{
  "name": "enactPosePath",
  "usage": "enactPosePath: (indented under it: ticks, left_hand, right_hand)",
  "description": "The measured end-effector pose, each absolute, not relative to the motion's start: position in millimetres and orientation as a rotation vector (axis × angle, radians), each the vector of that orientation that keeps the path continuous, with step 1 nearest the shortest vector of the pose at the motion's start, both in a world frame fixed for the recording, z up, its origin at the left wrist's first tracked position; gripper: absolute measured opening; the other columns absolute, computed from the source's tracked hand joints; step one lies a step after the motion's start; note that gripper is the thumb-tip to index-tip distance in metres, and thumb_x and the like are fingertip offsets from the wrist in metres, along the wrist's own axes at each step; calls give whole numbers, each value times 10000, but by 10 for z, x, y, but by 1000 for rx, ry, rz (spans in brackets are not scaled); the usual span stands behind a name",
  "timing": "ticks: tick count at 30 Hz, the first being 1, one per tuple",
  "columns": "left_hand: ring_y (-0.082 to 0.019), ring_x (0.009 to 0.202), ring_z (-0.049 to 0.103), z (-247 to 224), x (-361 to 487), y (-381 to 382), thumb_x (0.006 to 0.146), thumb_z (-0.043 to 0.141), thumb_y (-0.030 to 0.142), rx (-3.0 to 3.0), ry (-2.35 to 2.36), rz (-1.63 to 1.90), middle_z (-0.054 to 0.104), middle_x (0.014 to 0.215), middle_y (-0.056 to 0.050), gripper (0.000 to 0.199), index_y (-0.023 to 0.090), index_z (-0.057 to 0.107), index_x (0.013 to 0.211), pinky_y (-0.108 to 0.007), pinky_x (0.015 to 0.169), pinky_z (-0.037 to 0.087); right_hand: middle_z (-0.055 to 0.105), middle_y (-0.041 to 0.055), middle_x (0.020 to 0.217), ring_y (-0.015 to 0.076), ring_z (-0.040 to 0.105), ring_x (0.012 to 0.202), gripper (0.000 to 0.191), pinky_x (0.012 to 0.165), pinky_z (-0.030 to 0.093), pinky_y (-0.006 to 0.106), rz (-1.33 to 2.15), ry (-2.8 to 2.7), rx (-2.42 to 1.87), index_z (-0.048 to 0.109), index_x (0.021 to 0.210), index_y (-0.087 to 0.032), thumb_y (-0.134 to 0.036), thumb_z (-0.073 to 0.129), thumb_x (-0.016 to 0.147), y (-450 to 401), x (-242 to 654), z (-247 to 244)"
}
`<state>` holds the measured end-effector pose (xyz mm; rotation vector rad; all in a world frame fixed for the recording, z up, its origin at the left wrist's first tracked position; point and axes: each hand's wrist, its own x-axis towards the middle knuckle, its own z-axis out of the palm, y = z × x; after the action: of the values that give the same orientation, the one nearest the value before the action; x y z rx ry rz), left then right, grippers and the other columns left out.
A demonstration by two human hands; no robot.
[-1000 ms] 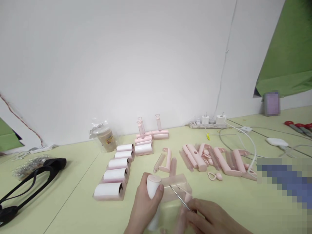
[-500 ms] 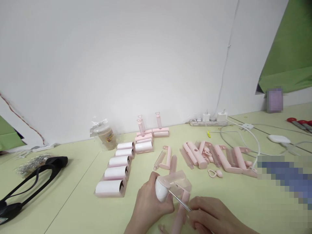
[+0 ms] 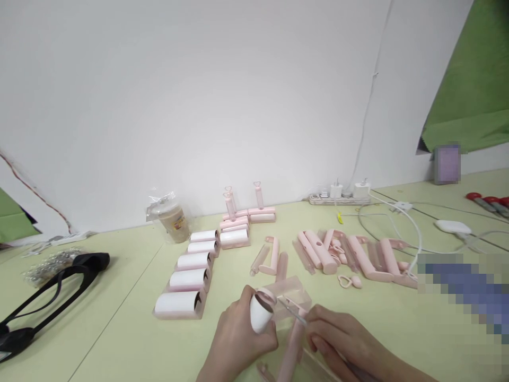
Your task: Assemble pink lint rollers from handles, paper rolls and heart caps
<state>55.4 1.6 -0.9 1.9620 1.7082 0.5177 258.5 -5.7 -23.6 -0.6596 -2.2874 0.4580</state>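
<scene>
My left hand (image 3: 242,334) is wrapped round a white roll (image 3: 260,317), whose upper end is tilted up and shows a dark opening with a pink round piece (image 3: 267,297) at it. In my right hand (image 3: 338,334) a thin metal tool (image 3: 293,312) is pinched, its tip pointing left near the pink piece. A clear pinkish cover (image 3: 292,294) lies just behind the roll. Beneath my hands rests a pink handle part (image 3: 292,345), partly hidden. Several white rolls in pink trays (image 3: 178,304) stand in a column to the left.
Pink parts (image 3: 320,252) and a heart-shaped loop piece (image 3: 350,281) lie at the right. Behind are a bagged cup (image 3: 174,222), upright pink handles (image 3: 259,196) and a power strip (image 3: 338,200) with cables. A black strap item (image 3: 59,286) is at the left.
The roll in my left hand has tilted, so its dark opening and the pink piece now show. The metal tool has drawn slightly up and away from the roll.
</scene>
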Motion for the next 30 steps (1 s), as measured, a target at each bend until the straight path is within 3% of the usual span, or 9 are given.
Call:
enactPosePath:
  ticks: [4, 8, 11, 15, 18, 22, 26, 30]
  left_hand:
    - [-201, 658, 562, 24, 502, 9, 655, 518, 260, 1951, 1724, 543, 590, 725, -5, 176, 225, 431, 804, -227, 534, 313]
    - [-193, 694, 564, 156, 554, 113, 658, 527, 245, 2050, 1584, 676, 595, 783, 7, 211, 229, 411, 832, -233, 575, 348]
    - [-179, 667, 556, 283, 706, 247, 656, 530, 224, 2106, 1452, 754, 570, 765, 18, 271, 226, 391, 889, -233, 565, 360]
    - [-181, 749, 554, 368, 942, 408, 659, 529, 196, 2114, 1221, 978, 548, 850, -14, 359, 203, 368, 979, -251, 632, 408]
    - [-185, 837, 545, 326, 1005, 490, 662, 523, 165, 2101, 1087, 1083, 529, 942, -43, 426, 191, 343, 1047, -259, 685, 421]
    - [-162, 773, 540, 204, 902, 529, 712, 521, 206, 2017, 1159, 1090, 524, 858, -9, 300, 202, 346, 955, -264, 693, 420]
    - [-153, 747, 552, 143, 764, 486, 709, 500, 168, 1960, 1269, 1078, 545, 912, -17, 376, 209, 282, 1013, -280, 698, 426]
    - [-187, 880, 558, 149, 735, 428, 762, 508, 270, 2088, 1273, 937, 560, 1036, -35, 348, 222, 364, 1075, -298, 744, 429]
  right_hand:
    - [448, 0, 695, 122, 471, 621, 194, 558, 369, 240, 598, -2152, -798, 433, 765, -204, -181, 298, 902, -7, 2658, -185]
    - [465, -33, 661, 91, 469, 493, 161, 470, 397, 213, 964, -1809, -841, 413, 825, -220, -349, 356, 903, 105, 2663, 61]
    - [476, -36, 639, 96, 462, 484, 297, 481, 405, 231, 924, -1749, -886, 373, 707, -215, -449, 344, 889, 263, 2574, 375]
    - [486, 4, 853, 140, 524, 727, 306, 687, 438, 308, 628, -1919, -1113, 464, 796, -221, -450, 289, 898, 460, 2374, 653]
    - [494, 30, 1023, 179, 540, 909, 274, 773, 444, 332, 879, -1948, -1171, 482, 937, -241, -463, 331, 881, 541, 2300, 666]
    - [530, 56, 1065, 199, 523, 1004, 340, 845, 419, 343, 966, -1777, -950, 487, 1005, -226, -465, 269, 899, 586, 2427, 699]
    - [571, 21, 786, 147, 562, 649, 262, 579, 442, 262, 685, -1610, -967, 516, 913, -221, -415, 342, 880, 543, 2637, 762]
    - [566, 6, 514, 166, 525, 477, 243, 445, 300, 238, 356, -2358, -1412, 603, 621, -207, -436, 578, 700, 267, 2639, 407]
